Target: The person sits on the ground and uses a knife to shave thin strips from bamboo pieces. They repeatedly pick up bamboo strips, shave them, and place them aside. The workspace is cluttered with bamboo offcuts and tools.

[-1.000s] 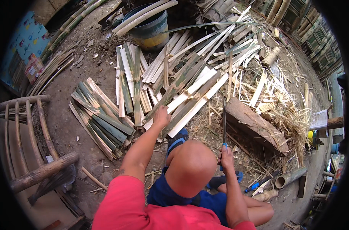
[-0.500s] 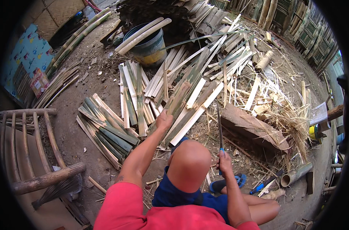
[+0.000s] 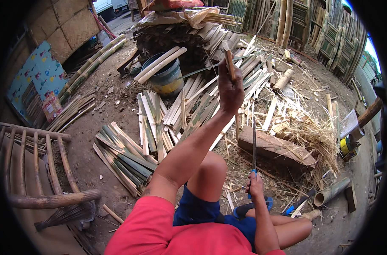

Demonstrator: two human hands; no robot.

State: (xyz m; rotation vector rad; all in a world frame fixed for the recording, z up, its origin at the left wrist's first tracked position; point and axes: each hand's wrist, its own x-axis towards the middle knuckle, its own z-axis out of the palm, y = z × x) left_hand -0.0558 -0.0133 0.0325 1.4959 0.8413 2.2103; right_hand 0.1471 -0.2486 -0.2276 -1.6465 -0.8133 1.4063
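Note:
My left hand (image 3: 230, 91) is raised in front of me, its fingers wrapped round a bamboo strip (image 3: 228, 57) that stands upright, one end showing above the fist. Lower and to the right, my right hand (image 3: 256, 187) grips the blue handle of a long knife (image 3: 254, 140), whose narrow dark blade points away from me. Just right of the blade lies a thick wooden block (image 3: 274, 146) with shavings on it. Split bamboo strips (image 3: 197, 112) lie heaped behind my left forearm. Another bundle of green and pale strips (image 3: 127, 155) rests to its left.
A dark bucket (image 3: 168, 76) with two bamboo pieces across its top stands beyond the heap. Shavings (image 3: 316, 136) pile up at the right, near a hollow bamboo tube (image 3: 332, 193). At the left is a bamboo ladder-like frame (image 3: 53, 199). Bamboo panels (image 3: 306, 25) stand far right.
My left hand has lifted from the heap, rising up and to the right with a bamboo strip in it. The knife in my right hand has shifted slightly right, its blade still pointing away.

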